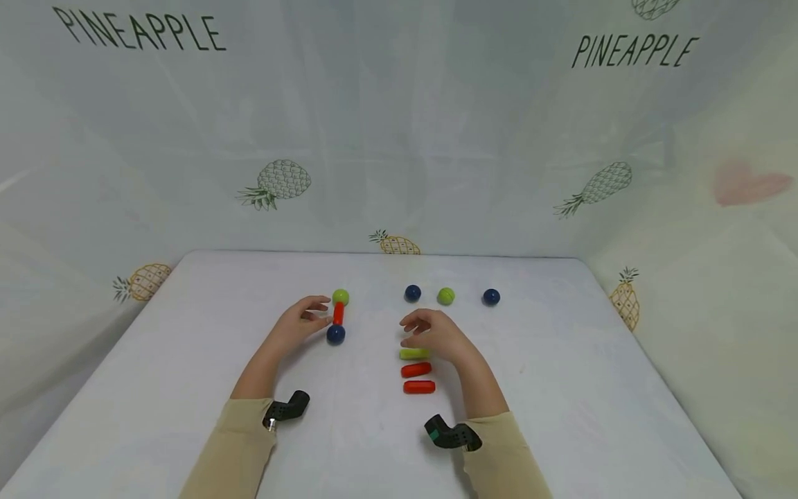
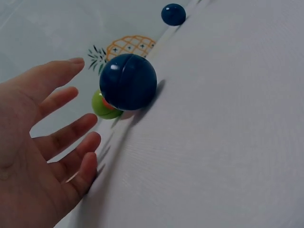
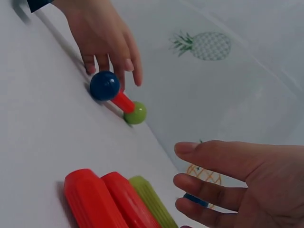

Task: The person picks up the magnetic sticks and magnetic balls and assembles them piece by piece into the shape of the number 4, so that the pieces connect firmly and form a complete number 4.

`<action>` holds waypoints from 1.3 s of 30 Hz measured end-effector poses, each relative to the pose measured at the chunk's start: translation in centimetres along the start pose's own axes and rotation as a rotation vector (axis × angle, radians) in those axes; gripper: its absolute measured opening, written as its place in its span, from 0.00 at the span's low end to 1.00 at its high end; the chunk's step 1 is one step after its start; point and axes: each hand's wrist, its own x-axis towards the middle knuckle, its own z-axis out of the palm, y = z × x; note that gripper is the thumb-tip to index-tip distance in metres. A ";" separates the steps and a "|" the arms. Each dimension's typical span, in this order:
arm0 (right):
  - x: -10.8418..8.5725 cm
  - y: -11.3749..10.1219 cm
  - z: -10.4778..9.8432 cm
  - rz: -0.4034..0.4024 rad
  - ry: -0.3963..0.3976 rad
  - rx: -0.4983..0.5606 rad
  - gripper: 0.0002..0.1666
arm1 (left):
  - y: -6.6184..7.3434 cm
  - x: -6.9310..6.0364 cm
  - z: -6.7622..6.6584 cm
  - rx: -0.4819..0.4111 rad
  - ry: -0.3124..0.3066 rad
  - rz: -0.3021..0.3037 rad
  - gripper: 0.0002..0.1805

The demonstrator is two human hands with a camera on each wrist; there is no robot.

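Observation:
On the white table, a red stick (image 1: 339, 313) lies between a green ball (image 1: 340, 297) and a dark blue ball (image 1: 335, 335), all in one line. My left hand (image 1: 298, 328) is just left of them with fingers spread and relaxed; the left wrist view shows a gap between its fingers and the blue ball (image 2: 128, 81). My right hand (image 1: 439, 335) hovers with bent, parted fingers above a green stick (image 1: 414, 354), holding nothing. Two red sticks (image 1: 416, 370) (image 1: 419, 387) lie nearer the front, side by side in the right wrist view.
Toward the back of the table stand a blue ball (image 1: 413, 293), a green ball (image 1: 445, 296) and another blue ball (image 1: 491, 297). Behind the table's back edge hangs a pale cloth (image 1: 436, 138) with pineapple prints.

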 end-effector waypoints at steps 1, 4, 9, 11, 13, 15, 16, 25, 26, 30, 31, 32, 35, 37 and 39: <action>0.0 0.1 0.0 0.006 -0.008 -0.003 0.18 | -0.1 0.0 0.0 0.000 -0.005 0.010 0.28; 0.1 0.6 -0.1 0.025 -0.040 -0.023 0.17 | -0.7 0.0 0.2 0.008 -0.027 0.042 0.29; 0.2 1.1 -0.3 0.028 -0.063 -0.040 0.15 | -1.4 0.2 0.3 0.007 -0.045 0.109 0.29; 0.3 1.2 -0.3 0.029 -0.066 -0.030 0.14 | -1.5 0.2 0.2 0.001 -0.049 0.122 0.29; 0.5 1.4 -0.3 0.030 -0.075 -0.025 0.14 | -1.7 0.2 0.1 -0.003 -0.053 0.126 0.29; 0.6 1.5 -0.2 0.032 -0.088 -0.025 0.13 | -1.7 0.1 0.0 -0.013 -0.061 0.122 0.29; 0.7 1.5 -0.2 0.032 -0.093 -0.026 0.13 | -1.7 0.1 0.0 -0.017 -0.066 0.121 0.30; 0.9 1.8 0.0 0.027 -0.111 -0.047 0.13 | -1.5 -0.4 0.2 -0.011 -0.080 0.111 0.31; 0.8 1.8 0.0 0.030 -0.110 -0.048 0.12 | -1.5 -0.5 0.2 -0.008 -0.079 0.111 0.31; 0.7 1.9 -0.1 0.045 -0.109 -0.045 0.12 | -1.4 -0.6 0.4 0.006 -0.079 0.103 0.30; 0.7 1.9 -0.1 0.047 -0.108 -0.047 0.11 | -1.4 -0.6 0.4 0.009 -0.080 0.101 0.30; 0.6 1.9 -0.1 0.049 -0.107 -0.047 0.11 | -1.4 -0.7 0.4 0.013 -0.083 0.100 0.30; 0.5 2.0 -0.1 0.051 -0.108 -0.049 0.11 | -1.3 -0.7 0.5 0.018 -0.088 0.101 0.29; 0.5 2.1 -0.1 0.053 -0.111 -0.048 0.10 | -1.3 -0.8 0.6 0.023 -0.095 0.113 0.28; 0.5 2.1 -0.1 0.055 -0.115 -0.048 0.10 | -1.4 -0.8 0.6 0.030 -0.098 0.122 0.27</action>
